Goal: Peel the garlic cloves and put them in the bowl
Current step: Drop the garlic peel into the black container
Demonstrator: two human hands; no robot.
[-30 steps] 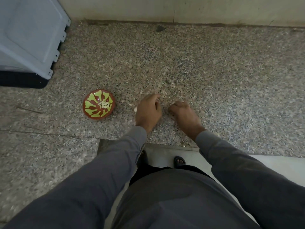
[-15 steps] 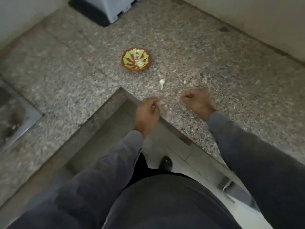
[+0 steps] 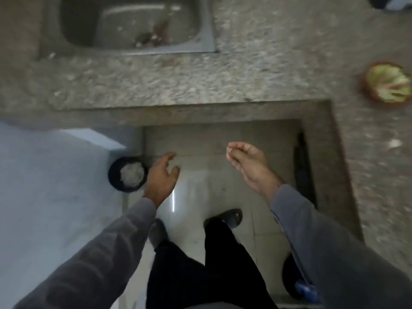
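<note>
The red bowl [image 3: 388,84] with a green and yellow pattern sits on the granite counter [image 3: 200,81] at the far right edge. A small pale garlic piece [image 3: 394,143] lies on the counter below it. My left hand [image 3: 162,177] hangs over the floor with fingers spread and nothing in it, just right of a black bin [image 3: 114,175] holding white garlic skins [image 3: 132,176]. My right hand [image 3: 247,166] is raised over the floor, its fingertips pinching a small pale garlic piece [image 3: 229,150]; blur hides whether that is skin or clove.
A steel sink [image 3: 200,23] with scraps in it is set into the counter at the top. A pale blue-white cabinet [image 3: 55,186] stands on the left. My legs and sandals are on the tiled floor [image 3: 196,188] inside the counter's corner.
The view has swung left from the counter to the floor and sink. Both hands left the counter. My left hand, curled before, is now spread beside the bin.
</note>
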